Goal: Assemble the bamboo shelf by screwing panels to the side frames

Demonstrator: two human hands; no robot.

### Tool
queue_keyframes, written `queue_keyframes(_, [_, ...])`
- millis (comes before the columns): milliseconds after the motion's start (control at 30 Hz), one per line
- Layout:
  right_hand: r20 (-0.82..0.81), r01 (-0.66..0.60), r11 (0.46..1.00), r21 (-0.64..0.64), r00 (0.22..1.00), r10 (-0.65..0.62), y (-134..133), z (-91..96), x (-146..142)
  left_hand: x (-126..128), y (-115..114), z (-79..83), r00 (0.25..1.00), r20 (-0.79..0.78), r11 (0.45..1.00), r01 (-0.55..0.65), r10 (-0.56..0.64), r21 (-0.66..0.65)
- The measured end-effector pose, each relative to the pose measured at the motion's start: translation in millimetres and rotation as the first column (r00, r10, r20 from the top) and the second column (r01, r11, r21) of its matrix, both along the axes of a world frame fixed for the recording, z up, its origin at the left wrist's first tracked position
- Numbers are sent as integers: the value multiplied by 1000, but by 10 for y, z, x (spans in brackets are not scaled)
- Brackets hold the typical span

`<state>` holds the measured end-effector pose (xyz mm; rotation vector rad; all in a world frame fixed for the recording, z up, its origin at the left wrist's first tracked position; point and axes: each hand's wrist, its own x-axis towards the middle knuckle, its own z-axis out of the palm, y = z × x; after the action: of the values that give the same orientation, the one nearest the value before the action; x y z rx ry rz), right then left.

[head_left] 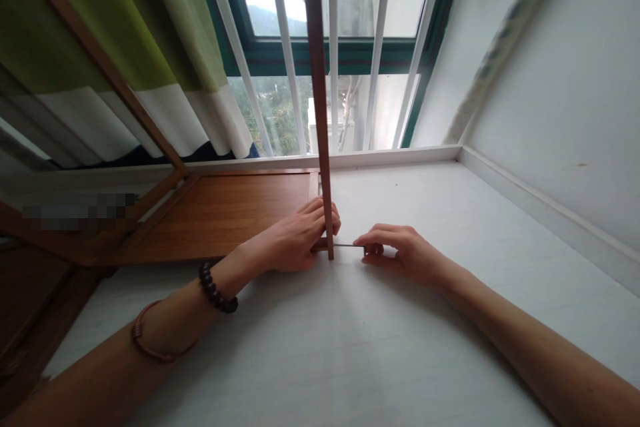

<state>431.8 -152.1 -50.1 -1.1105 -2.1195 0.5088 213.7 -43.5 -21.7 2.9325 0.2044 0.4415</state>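
A wooden shelf frame lies across the floor, with a flat brown panel and a narrow wooden post rising at its right end. My left hand is closed around the joint of panel and post, its fingertips reaching past the post's far side. My right hand pinches the bent end of a thin metal hex key between thumb and fingers. The key's long arm runs level to the post's right face, near its lower end. Whether its tip sits in a screw is too small to tell.
More frame bars stand at the left, before a striped curtain. White railings and a window are behind. A white wall bounds the pale floor on the right.
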Motion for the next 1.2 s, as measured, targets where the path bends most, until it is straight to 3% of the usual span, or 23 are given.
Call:
queue_keyframes(200, [170,-8,968,252,985,-36,-10,22,-21,3,6,-13,1000,-6,1000,-3,3,5])
queue_keyframes(333, [188,-20,956,292,981,-37,-6,22,-80,5,5,-10,1000,5,1000,0,0,1])
queue_keyframes(467, [227,-106,973,206,972,58,13,5,-103,6,-10,9,1000,15,1000,-2,2,2])
queue_keyframes(733, [148,-63,998,-26,987,66,-63,102,-44,9,4,7,1000,-6,1000,-1,1,10])
queue_keyframes(833, [137,-126,983,-135,980,145,-87,145,-17,18,17,1,1000,-8,1000,6,-6,4])
queue_keyframes(967, [126,-261,920,-293,943,308,-69,189,87,27,13,11,1000,-3,1000,9,-9,-3])
queue_keyframes(1033, [140,-295,902,-314,926,351,-59,198,119,28,6,19,1000,-6,1000,9,-9,-3])
queue_keyframes(1200, [167,-258,928,-270,936,309,-63,177,58,29,2,23,1000,-21,1000,0,0,10])
